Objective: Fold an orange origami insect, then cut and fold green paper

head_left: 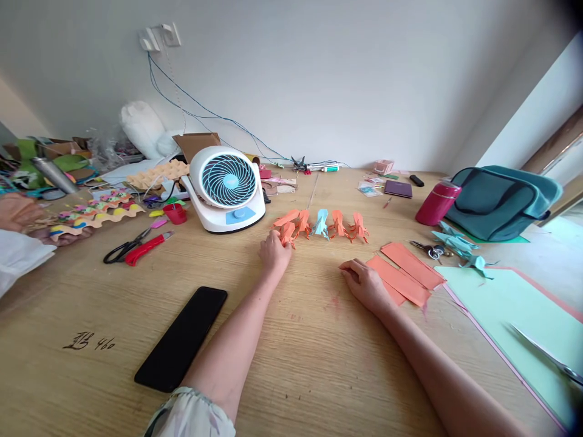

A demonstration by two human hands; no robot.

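Observation:
My left hand (274, 254) is closed on an orange folded-paper insect (286, 233) at the near left end of a row of such figures. Beside it stand more orange paper insects (337, 223) and a light blue paper insect (321, 223), thin legs spread on the table. My right hand (365, 285) rests on the tabletop with its fingers curled in, and nothing shows in them. Orange paper strips (405, 279) lie right beside it, one partly behind the hand.
A white fan (228, 188) stands behind the row. A black phone (182, 340), red cutter (148, 249) and black-handled scissors (127, 247) lie left. To the right are keys (428, 249), teal paper insects (455, 240), a pink bottle (437, 203), a teal bag (505, 203) and green paper sheets (514, 309). Another person's hand (68, 237) holds an egg tray.

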